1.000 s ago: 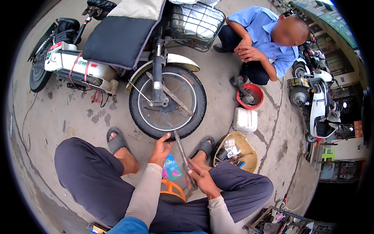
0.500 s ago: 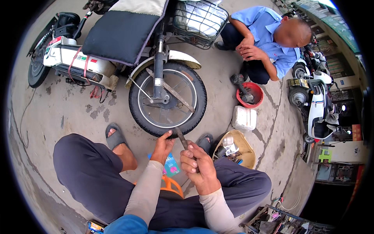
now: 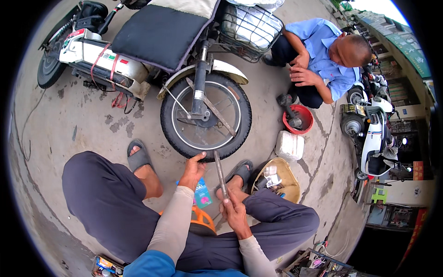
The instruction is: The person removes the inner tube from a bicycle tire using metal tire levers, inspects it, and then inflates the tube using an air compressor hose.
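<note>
The front wheel (image 3: 185,123) of a white electric scooter stands before me, its black tyre (image 3: 243,115) bulging outward at the right. My left hand (image 3: 193,171) is at the tyre's near edge, thumb and fingers closed on it; some fingers are hidden. In my right hand (image 3: 236,213) is a long flat metal tyre lever (image 3: 220,171), held by its lower end. Its far tip touches the tyre, just right of my left fingers. A second flat metal lever (image 3: 217,112) lies slanted across the wheel, reaching the rim at the lower right.
A person in a blue shirt (image 3: 318,51) squats at the far right beside a red bowl (image 3: 310,124) holding a power tool (image 3: 291,111). Nearer are a white block-shaped container (image 3: 290,145), a tan bin of parts (image 3: 291,182) and an orange stool (image 3: 203,217). Other scooters (image 3: 376,147) stand right.
My right hand has moved down toward me and slid to the lever's lower end, so more of the lever shows. My left hand stays at the tyre. The whole view has shifted slightly.
</note>
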Motion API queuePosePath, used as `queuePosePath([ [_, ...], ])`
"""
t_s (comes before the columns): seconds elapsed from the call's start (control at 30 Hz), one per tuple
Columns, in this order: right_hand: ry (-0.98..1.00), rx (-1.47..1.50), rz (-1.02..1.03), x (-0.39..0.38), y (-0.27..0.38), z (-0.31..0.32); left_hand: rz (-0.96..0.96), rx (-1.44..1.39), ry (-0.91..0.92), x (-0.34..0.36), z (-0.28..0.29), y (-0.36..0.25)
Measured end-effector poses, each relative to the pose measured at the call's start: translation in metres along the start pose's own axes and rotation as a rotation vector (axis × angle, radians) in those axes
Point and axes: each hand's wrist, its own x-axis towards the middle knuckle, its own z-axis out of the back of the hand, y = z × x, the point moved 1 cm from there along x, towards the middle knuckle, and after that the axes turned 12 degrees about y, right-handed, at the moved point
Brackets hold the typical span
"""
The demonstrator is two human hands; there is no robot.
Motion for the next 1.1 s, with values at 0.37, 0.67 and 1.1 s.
queuePosePath([
  [0.37,-0.102,0.079,0.103,0.030,-0.059,0.032,-0.003,-0.022,-0.038,0.002,0.002,0.004],
  [0.67,-0.158,-0.405,0.056,0.031,0.027,0.033,0.010,-0.025,0.008,0.001,0.002,0.004],
  [1.1,0.168,0.919,-0.110,0.005,0.023,0.039,0.005,-0.006,0.083,-0.007,-0.003,0.000],
])
